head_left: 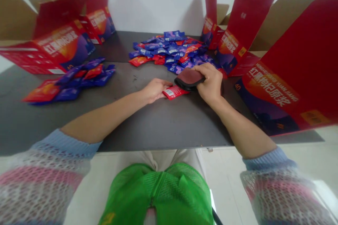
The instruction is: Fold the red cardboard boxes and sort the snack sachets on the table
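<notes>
My left hand [154, 90] is closed on the left end of a red sachet [175, 92] with a white barcode label, low over the dark table. My right hand [211, 81] grips a rounded brown pad with a black edge [189, 77]; its exact kind is unclear. The pad overlaps the sachet's upper right part, and I cannot tell whether they touch. Just beyond both hands lies a heap of blue and red sachets [173, 50]. A smaller pile of similar sachets [75, 83] rests to the left of my left hand.
Open red cartons stand around the dark table [158, 123]: a large one [287, 88] near right, another [228, 47] behind it, one [60, 47] at left and one [99, 24] at back left. A white wall [155, 3] rises behind. The table's front edge is above my lap.
</notes>
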`<state>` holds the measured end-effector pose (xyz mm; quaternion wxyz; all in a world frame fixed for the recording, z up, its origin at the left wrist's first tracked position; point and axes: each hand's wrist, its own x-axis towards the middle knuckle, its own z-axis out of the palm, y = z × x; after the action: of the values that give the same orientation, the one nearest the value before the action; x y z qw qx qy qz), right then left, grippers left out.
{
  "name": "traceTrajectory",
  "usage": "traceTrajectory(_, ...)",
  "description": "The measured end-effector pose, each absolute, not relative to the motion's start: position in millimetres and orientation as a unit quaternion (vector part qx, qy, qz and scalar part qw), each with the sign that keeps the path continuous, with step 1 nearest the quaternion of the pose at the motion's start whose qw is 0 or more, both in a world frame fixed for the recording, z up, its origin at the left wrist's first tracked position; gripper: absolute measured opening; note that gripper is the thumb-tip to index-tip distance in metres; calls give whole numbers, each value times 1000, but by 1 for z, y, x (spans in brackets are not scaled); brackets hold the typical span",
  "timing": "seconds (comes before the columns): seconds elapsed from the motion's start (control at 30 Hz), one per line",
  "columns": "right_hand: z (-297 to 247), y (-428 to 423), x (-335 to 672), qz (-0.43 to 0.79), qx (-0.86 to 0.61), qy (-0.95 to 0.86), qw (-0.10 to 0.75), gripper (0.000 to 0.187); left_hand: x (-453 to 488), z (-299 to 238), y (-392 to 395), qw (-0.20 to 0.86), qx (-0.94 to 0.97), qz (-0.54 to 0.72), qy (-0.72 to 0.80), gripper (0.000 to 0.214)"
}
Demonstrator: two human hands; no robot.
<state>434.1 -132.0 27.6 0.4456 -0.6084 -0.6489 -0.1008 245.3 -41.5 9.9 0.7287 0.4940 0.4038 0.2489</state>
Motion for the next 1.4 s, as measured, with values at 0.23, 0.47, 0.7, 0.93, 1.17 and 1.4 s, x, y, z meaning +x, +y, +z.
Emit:
traceTrajectory(0.23, 17, -135, 413, -5, -508, -759, 407, 26, 250, 8, -47, 697, 501, 277, 431, 34)
traceTrajectory(0.47, 13, -128, 401, 26, -550, -771, 319, 38, 250, 6, -44, 700, 509, 256, 430, 28)
traceTrajectory(0.7, 15, -125, 422, -21, -661, -702, 264, 42, 244, 9, -36, 741, 497, 225, 393, 34)
traceTrajectory(0.93, 25, -136, 434, -112, -542, -725, 410, 29, 245, 11, -43, 719, 534, 219, 388, 35)
traceTrajectory(1.17, 46, -150, 432, -157, -556, -628, 521, 26, 251, -14, -49, 627, 623, 329, 334, 44)
traceTrajectory(1.4, 4, -139, 394, -9, -546, -736, 399, 56, 246, 0, -45, 663, 578, 295, 373, 8)
